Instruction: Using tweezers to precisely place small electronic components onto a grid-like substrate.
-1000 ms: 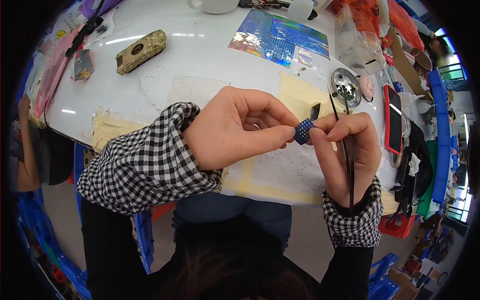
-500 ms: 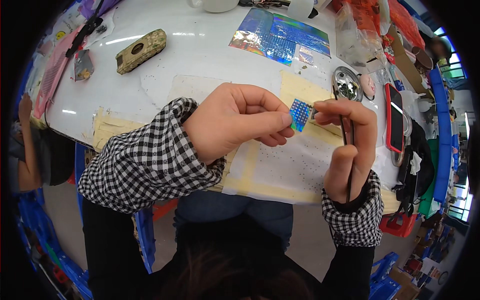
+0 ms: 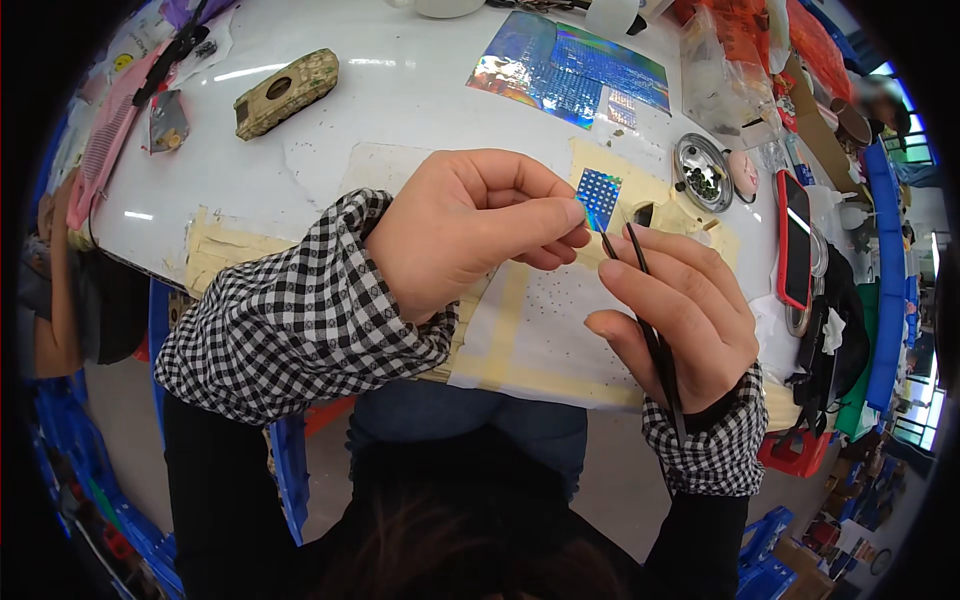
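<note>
At the far left, a co-worker's arm (image 3: pixel 62 300) is seen beyond the bench (image 3: pixel 400 110). A pink ridged item (image 3: pixel 100 170) is set near the bench's edge, with a small packet (image 3: pixel 170 125) just beside it. Farther right, a camouflage-patterned model hull (image 3: pixel 287 93) is left untouched, its round opening uncovered.

By the left hand (image 3: pixel 485 225), a small iridescent dotted sheet (image 3: pixel 600 195) is pinched between thumb and fingers and held up clear of the bench. Below it, white paper (image 3: pixel 530 335) is secured with yellowish tape and dotted with dark specks. Beyond the hands, larger iridescent sheets (image 3: pixel 560 65) are laid flat.

Black tweezers (image 3: pixel 667 372) are held along the right hand (image 3: pixel 685 305); its fingers are loosely curved and its thumb is spread away from them. The tweezer tips are parted, one being placed at the sheet's lower edge; whether anything is gripped cannot be told.

The work is judged to be under way: the sheet is in hand and the tool is at it, while rows of pale dots are left showing. How many are left cannot be counted reliably. Farther right, dark green pieces (image 3: pixel 703 185) are gathered in a metal dish (image 3: pixel 697 148), untouched by either hand, and a red-edged phone (image 3: pixel 794 240) is laid beyond.
</note>
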`<state>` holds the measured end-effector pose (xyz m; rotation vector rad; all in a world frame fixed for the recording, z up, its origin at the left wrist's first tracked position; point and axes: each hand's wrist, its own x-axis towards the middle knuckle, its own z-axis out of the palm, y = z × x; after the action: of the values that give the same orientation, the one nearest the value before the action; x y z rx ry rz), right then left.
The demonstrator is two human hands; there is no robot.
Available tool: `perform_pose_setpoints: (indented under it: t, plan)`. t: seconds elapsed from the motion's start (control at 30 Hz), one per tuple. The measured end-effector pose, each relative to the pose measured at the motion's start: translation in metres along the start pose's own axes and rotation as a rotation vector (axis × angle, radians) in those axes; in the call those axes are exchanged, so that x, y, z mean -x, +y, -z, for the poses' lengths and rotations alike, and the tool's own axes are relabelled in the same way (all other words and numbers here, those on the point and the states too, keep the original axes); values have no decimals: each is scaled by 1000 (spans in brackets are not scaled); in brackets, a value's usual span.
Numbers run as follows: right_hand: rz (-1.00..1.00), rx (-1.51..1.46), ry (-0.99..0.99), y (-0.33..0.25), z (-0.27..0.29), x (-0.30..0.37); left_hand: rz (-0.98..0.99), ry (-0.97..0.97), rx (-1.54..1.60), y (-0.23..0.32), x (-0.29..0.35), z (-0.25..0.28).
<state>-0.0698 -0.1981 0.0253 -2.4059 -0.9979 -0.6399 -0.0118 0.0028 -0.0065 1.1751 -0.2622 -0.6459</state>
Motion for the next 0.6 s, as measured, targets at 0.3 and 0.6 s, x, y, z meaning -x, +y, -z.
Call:
perform_pose_setpoints:
  t: [0.3,0.6]
  plan:
    - [-13,22,29,-2,1,0,-11,-6,-4,1,0,-1]
    - [-67,-33,74,-3,-6,2,3,0,-12,1,0,-1]
